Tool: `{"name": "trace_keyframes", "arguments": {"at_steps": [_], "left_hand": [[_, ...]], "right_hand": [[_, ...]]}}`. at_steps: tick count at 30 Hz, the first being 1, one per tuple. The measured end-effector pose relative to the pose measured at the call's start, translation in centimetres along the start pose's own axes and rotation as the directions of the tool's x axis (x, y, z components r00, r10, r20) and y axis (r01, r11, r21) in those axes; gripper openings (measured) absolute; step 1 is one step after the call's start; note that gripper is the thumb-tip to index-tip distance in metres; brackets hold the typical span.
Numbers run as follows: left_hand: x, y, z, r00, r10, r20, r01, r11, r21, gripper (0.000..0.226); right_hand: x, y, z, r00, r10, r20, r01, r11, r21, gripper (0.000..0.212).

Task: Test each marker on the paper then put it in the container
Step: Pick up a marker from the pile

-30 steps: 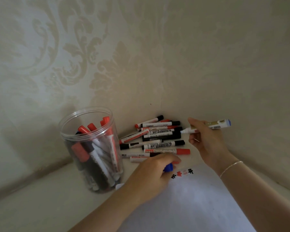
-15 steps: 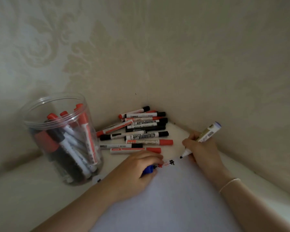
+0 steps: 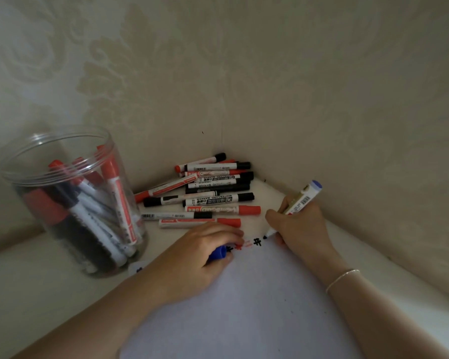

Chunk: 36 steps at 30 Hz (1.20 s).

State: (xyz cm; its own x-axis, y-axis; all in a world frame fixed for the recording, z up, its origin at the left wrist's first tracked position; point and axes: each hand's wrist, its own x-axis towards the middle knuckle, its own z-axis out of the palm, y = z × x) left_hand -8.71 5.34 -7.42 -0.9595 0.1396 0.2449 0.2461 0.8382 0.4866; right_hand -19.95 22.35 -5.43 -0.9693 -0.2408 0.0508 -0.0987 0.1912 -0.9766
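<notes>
Marker test in progress. The right hand (image 3: 300, 226) grips an uncapped blue marker (image 3: 300, 202), its tip touching the far edge of the paper (image 3: 244, 307), just right of a row of small black and red test marks (image 3: 246, 245). The left hand (image 3: 205, 257), resting on the paper, holds the blue cap (image 3: 218, 253). The clear container (image 3: 70, 200) at left already holds many markers; a pile of markers (image 3: 208, 195) in the far corner apparently awaits testing.
</notes>
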Motion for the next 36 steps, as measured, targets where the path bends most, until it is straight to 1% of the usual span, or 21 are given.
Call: {"name": "trace_keyframes", "arguments": {"at_steps": [4, 10, 15, 17, 20, 25, 28, 33, 36], "left_hand": [[0.02, 0.04, -0.08, 1.000, -0.006, -0.001, 0.006, 1.000, 0.001, 0.030], [-0.04, -0.01, 0.01, 1.000, 0.006, -0.006, -0.006, 1.000, 0.009, 0.029], [-0.12, 0.03, 0.05, 1.000, 0.009, 0.000, -0.009, 1.000, 0.015, 0.030], [-0.08, 0.03, 0.06, 1.000, 0.004, -0.003, -0.004, 1.000, 0.014, 0.030], [-0.04, 0.03, 0.10, 1.000, 0.002, -0.001, -0.002, 1.000, 0.019, 0.030], [-0.05, 0.01, 0.07, 1.000, -0.007, 0.001, 0.007, 1.000, 0.020, 0.030], [-0.02, 0.13, 0.06, 1.000, -0.007, 0.006, 0.007, 1.000, 0.022, 0.030], [-0.11, 0.18, -0.08, 1.000, -0.016, 0.011, 0.016, 1.000, 0.013, 0.031], [-0.10, 0.29, -0.13, 1.000, -0.011, 0.009, 0.010, 1.000, 0.015, 0.030]], "right_hand": [[0.04, 0.05, -0.03, 1.000, -0.017, -0.017, 0.017, 1.000, -0.018, 0.024], [-0.07, -0.09, -0.10, 0.999, 0.013, 0.031, -0.013, 1.000, -0.015, 0.024], [-0.09, 0.03, -0.09, 0.999, -0.042, -0.025, 0.040, 0.997, -0.066, 0.029], [-0.02, -0.04, -0.17, 0.999, -0.025, -0.032, 0.024, 0.999, -0.046, 0.026], [-0.12, -0.19, -0.20, 1.000, 0.007, -0.005, -0.007, 1.000, 0.006, 0.025], [-0.22, -0.23, -0.08, 1.000, 0.000, 0.001, 0.000, 1.000, -0.028, 0.020], [-0.11, -0.19, -0.13, 1.000, -0.002, 0.003, 0.002, 0.999, -0.041, 0.025], [-0.08, -0.17, -0.21, 1.000, -0.003, -0.022, 0.003, 1.000, -0.012, 0.020], [-0.08, -0.02, -0.13, 1.000, -0.017, -0.023, 0.017, 1.000, -0.015, 0.020]]}}
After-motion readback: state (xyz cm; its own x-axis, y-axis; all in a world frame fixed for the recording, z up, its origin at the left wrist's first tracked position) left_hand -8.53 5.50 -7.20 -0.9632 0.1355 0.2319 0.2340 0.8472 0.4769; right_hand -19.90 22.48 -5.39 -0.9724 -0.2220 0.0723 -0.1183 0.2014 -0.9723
